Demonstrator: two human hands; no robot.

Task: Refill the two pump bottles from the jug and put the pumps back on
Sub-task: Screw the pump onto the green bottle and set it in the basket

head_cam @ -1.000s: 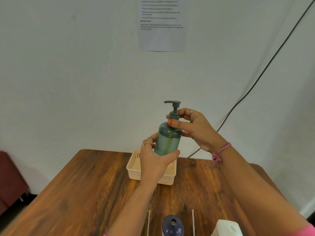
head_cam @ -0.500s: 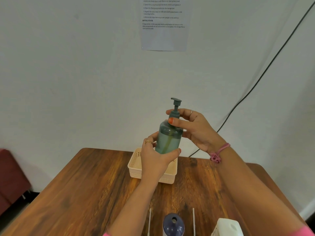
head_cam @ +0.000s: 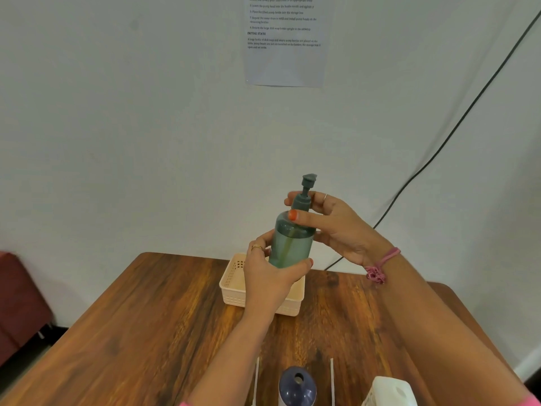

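Observation:
A teal pump bottle [head_cam: 291, 243] is held upright in the air above the table, in front of the basket. My left hand [head_cam: 270, 272] wraps its lower body. My right hand [head_cam: 330, 222] pinches the collar of the teal pump [head_cam: 306, 190], which sits in the bottle's neck with its nozzle pointing away. A dark blue bottle [head_cam: 297, 386] with an open mouth stands at the near edge. Right of it is the white jug [head_cam: 390, 392], only its top showing.
A cream plastic basket [head_cam: 232, 284] sits on the wooden table [head_cam: 140, 332] behind my hands. Two thin white strips [head_cam: 257, 379] flank the blue bottle. A black cable [head_cam: 456, 121] runs down the wall at right. A dark red seat [head_cam: 20, 303] stands left of the table.
The pump head has turned: its nozzle pointed left a second ago and now points away from me. Both hands and the bottle stayed almost in place.

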